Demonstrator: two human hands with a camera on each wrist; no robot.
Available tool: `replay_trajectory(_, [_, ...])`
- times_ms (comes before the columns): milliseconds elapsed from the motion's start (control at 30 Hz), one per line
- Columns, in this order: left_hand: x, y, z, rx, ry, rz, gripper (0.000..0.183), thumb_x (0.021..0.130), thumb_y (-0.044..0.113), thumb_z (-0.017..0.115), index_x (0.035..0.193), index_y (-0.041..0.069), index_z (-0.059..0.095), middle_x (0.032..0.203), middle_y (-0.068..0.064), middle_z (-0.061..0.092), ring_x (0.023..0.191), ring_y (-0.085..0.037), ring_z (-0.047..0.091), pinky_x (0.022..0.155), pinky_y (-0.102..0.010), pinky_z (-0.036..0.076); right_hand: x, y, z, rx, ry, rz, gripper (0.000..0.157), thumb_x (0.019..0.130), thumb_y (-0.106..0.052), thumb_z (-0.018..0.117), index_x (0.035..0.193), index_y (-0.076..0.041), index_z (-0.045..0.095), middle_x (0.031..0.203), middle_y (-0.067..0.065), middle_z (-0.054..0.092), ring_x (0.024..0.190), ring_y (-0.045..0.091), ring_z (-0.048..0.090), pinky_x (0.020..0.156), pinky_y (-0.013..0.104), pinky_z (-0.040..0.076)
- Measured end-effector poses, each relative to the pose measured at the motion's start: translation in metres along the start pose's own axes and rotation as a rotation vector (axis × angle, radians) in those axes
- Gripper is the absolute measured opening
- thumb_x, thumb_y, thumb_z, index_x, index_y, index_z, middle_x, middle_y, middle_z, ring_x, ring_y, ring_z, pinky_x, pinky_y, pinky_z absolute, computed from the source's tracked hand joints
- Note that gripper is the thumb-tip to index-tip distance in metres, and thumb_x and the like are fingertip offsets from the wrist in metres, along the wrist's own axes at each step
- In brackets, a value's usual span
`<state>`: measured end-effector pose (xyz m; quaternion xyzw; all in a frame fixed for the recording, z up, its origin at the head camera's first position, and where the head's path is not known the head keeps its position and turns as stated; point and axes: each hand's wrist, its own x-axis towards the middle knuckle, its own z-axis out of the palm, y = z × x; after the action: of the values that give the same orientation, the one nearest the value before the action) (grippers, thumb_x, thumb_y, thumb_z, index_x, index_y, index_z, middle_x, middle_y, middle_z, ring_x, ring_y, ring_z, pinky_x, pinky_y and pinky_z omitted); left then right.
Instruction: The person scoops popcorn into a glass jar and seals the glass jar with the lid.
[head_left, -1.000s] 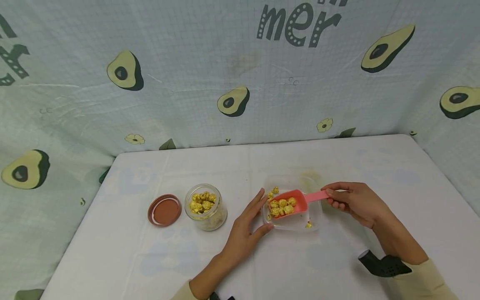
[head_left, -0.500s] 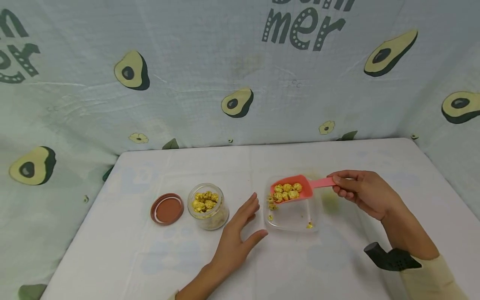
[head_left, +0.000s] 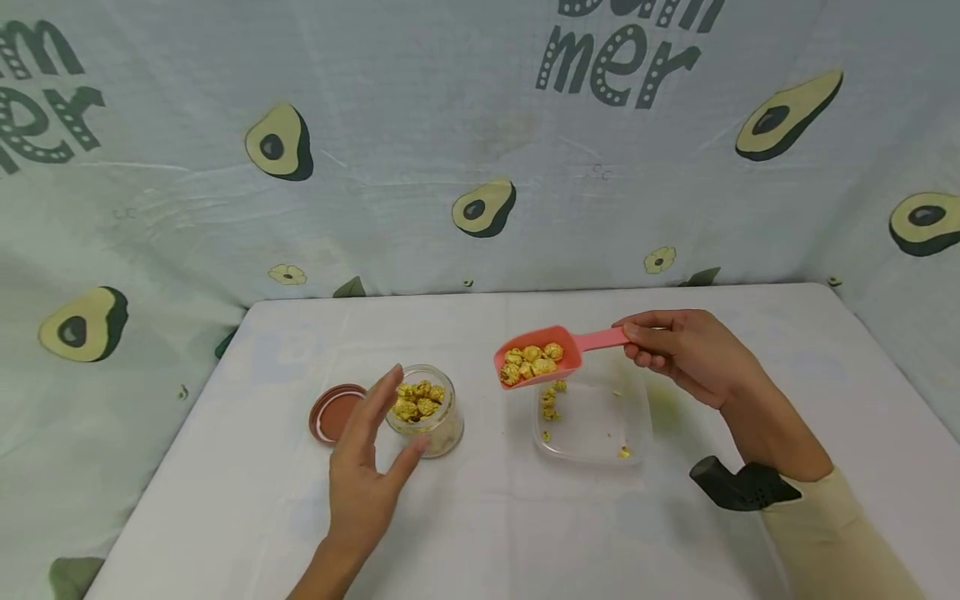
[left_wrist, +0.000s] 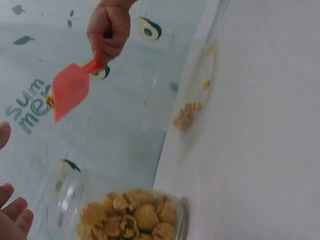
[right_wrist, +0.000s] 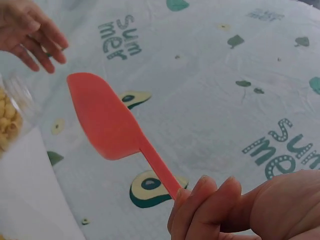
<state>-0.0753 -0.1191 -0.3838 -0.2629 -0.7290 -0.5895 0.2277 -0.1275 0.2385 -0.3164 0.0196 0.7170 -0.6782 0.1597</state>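
My right hand [head_left: 686,354] pinches the handle of a coral-red scoop [head_left: 573,354], held up over the far left part of a clear plastic container [head_left: 592,454]. Yellow popcorn [head_left: 531,364] fills the scoop's bowl. A few pieces and crumbs stay in the container. My left hand [head_left: 367,479] hovers with thumb and fingers spread, overlapping the near left side of a glass jar [head_left: 446,433] in the head view. Popcorn [left_wrist: 132,215] is heaped inside that jar, whose mouth is uncovered. In the right wrist view the scoop's underside [right_wrist: 102,117] shows, with the left hand beyond it.
A brown lid [head_left: 330,414] lies on the white-covered table [head_left: 510,533] left of the jar, partly hidden by the left hand. Behind the table hangs a pale cloth [head_left: 390,125] printed with avocados. A black wrist device [head_left: 742,483] sits on the right forearm.
The right hand has raised the loaded scoop out of the container and moved it left. My left hand has left the container's side and moved left to the jar.
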Motion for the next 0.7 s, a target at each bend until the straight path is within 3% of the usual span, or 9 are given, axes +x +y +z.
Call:
replay_trajectory(133, [0.001,-0.013,-0.015,0.129,-0.043,-0.219,0.086,0.074,-0.006,0.078,0.148,0.013,0.037,0.149,-0.004,0.037,0.133,-0.026,0.037,0.109,-0.043,0.032,0.009,-0.010,0.016,0.006,-0.005,0.011,0.042,0.096,-0.020,0.059,0.124,0.010,0.050,0.082,0.004,0.063,0.066,0.007,0.053,0.063,0.015,0.049])
replay_trajectory(233, [0.000,-0.023,-0.020,0.169,-0.085,-0.335,0.089,0.076,0.007,0.081,0.150,0.019,0.033,0.150,0.002,0.034,0.135,-0.024,0.035,0.109,-0.050,0.030,0.017,-0.016,0.028,0.001,-0.003,0.019,0.039,0.097,-0.018,0.058,0.124,0.010,0.052,0.083,0.005,0.064,0.066,0.007,0.054,0.063,0.015,0.050])
replay_trajectory(500, [-0.005,-0.041,-0.017,0.168,-0.148,-0.481,0.093,0.075,0.023,0.084,0.149,0.009,0.030,0.148,-0.007,0.037,0.135,-0.018,0.035,0.110,-0.035,0.030,0.032,-0.028,0.056,-0.048,0.013,0.059,0.034,0.096,-0.014,0.059,0.121,0.008,0.057,0.083,0.009,0.066,0.065,0.009,0.057,0.065,0.016,0.052])
replay_trajectory(700, [-0.006,-0.042,-0.016,0.140,-0.132,-0.501,0.093,0.072,0.020,0.085,0.148,0.008,0.032,0.146,-0.008,0.042,0.133,-0.019,0.038,0.110,-0.036,0.031,0.042,-0.035,0.070,-0.119,0.008,0.059,0.031,0.096,-0.015,0.059,0.119,0.006,0.058,0.083,0.010,0.066,0.067,0.011,0.058,0.065,0.017,0.053])
